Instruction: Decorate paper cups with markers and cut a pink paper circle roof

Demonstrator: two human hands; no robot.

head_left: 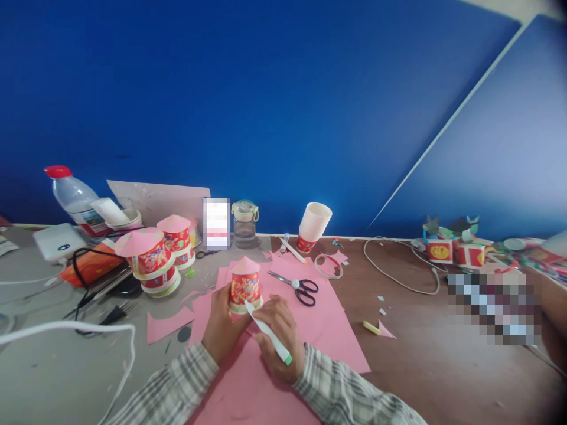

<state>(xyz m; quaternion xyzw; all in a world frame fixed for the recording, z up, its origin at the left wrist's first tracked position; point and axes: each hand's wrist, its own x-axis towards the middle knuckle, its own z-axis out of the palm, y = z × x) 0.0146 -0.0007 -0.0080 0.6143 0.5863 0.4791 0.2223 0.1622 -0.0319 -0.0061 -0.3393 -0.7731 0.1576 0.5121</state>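
My left hand (pixel 224 327) is wrapped round a red patterned paper cup (pixel 244 287) with a pink paper cone (pixel 245 265) on top. In my right hand (pixel 281 330) is a white marker (pixel 271 339) with a green end, slanting so its far tip meets the lower part of the cup. Both hands are over pink paper sheets (pixel 341 330). Scissors (pixel 301 287) with black handles lie spread on the paper, just beyond my right hand. My left fingers are partly hidden behind the cup.
At left stand cone-topped cup stacks (pixel 153 260), a plastic bottle (pixel 80 198) and white cables (pixel 88 326). Behind are a glass jar (pixel 244 230) and stacked white cups (pixel 315 219). A co-worker's arm (pixel 551 307) reaches in at right, near a blurred-out object (pixel 494 307).
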